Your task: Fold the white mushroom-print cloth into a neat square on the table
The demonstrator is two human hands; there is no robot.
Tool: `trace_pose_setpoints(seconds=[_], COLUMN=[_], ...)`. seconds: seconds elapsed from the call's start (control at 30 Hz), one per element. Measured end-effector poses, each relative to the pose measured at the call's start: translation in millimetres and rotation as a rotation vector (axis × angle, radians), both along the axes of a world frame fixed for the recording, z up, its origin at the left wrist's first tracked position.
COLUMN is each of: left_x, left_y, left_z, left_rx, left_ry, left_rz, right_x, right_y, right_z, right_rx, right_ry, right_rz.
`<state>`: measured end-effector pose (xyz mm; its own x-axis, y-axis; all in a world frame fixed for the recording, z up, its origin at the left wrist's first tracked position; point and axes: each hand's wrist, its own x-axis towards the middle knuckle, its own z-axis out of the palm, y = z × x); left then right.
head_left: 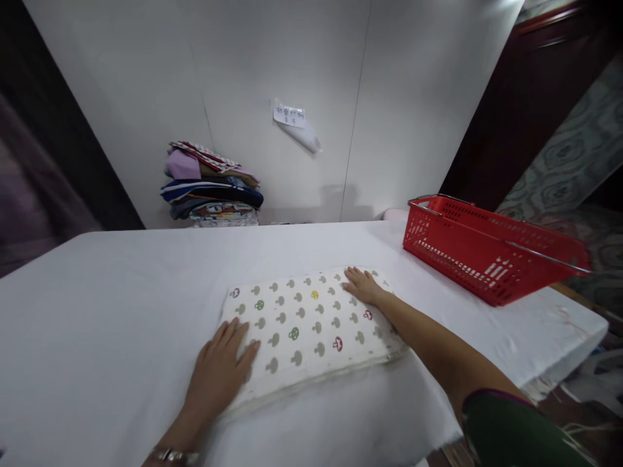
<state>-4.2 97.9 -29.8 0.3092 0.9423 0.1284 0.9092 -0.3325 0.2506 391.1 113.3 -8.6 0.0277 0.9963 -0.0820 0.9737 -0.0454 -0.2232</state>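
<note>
A folded white cloth (306, 318) printed with grey, green, yellow and red mushrooms lies flat on the white-covered table (121, 311). On its left edge rests my left hand (221, 366), palm down with the fingers apart and a metal watch band at the wrist. Over the far right part of the cloth lies my right hand (363, 285), flat, fingers spread, touching the fabric. Neither hand grips anything.
A red plastic basket (467, 246) with metal handles stands on the table at the right. Behind the table's far edge is a stack of folded clothes (214, 188) against the white wall. A paper note (289, 117) hangs on that wall.
</note>
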Motion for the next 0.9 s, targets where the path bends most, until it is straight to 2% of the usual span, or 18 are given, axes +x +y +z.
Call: trace_pose_setpoints(seconds=[0.13, 0.2, 0.3, 0.43, 0.57, 0.67, 0.77, 0.9], left_x=[2, 2, 4, 5, 7, 7, 4, -5], left_y=[-3, -4, -6, -9, -10, -7, -4, -9], left_z=[5.5, 7.6, 10.4, 15.0, 17.4, 15.0, 12.4, 22.2], left_rx=[-0.027, -0.012, -0.008, -0.048, -0.042, -0.012, 0.006, 0.211], left_ry=[-0.016, -0.028, -0.044, -0.029, -0.019, -0.051, -0.165, -0.463], left_rz=[-0.02, -0.027, -0.02, -0.028, -0.045, -0.056, -0.05, -0.046], right_x=[4, 5, 6, 18, 41, 50, 53, 59], right_y=[-21, -29, -34, -48, -93, -133, -159, -177], right_z=[-1.9, -3.4, 2.0, 13.2, 7.6, -1.4, -3.6, 3.8], right_rx=[0.131, 0.107, 0.084, 0.199, 0.359, 0.288, 0.251, 0.491], right_ry=[-0.049, -0.057, 0.095, 0.278, 0.37, 0.376, 0.467, 0.737], right_rz=[-0.061, -0.082, -0.128, -0.254, -0.326, -0.299, -0.389, -0.636])
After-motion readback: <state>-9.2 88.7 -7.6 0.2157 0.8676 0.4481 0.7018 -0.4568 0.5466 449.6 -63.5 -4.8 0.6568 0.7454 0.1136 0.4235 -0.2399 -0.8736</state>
